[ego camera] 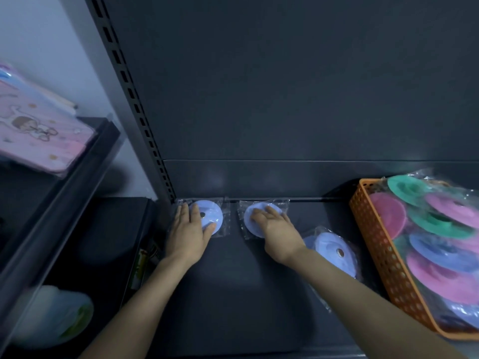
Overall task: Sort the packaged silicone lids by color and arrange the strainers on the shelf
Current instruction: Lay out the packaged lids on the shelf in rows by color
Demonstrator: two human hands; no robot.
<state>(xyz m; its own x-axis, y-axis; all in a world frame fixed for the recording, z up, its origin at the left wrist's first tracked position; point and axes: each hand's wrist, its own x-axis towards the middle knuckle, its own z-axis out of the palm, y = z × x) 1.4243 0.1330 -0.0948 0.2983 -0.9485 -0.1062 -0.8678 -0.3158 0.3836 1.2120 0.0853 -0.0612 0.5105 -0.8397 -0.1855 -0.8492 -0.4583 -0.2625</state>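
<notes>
Two blue silicone lids in clear bags lie side by side at the back of the dark shelf [233,294]. My left hand [190,229] rests flat on the left blue lid [211,212], fingers straight. On the right blue lid [250,221] lies my right hand [274,229], fingers spread over it. Another bagged blue lid [334,251] sits on the shelf further right, beside my right forearm. An orange basket [375,244] at the right holds several bagged lids: pink [388,216], green [407,189] and blue [440,251].
The shelf's dark back panel [285,86] and slotted upright [137,107] rise behind the lids. A lower shelf at the left carries a pink illustrated package [39,130]. A blurred white and green object [54,314] sits at the bottom left.
</notes>
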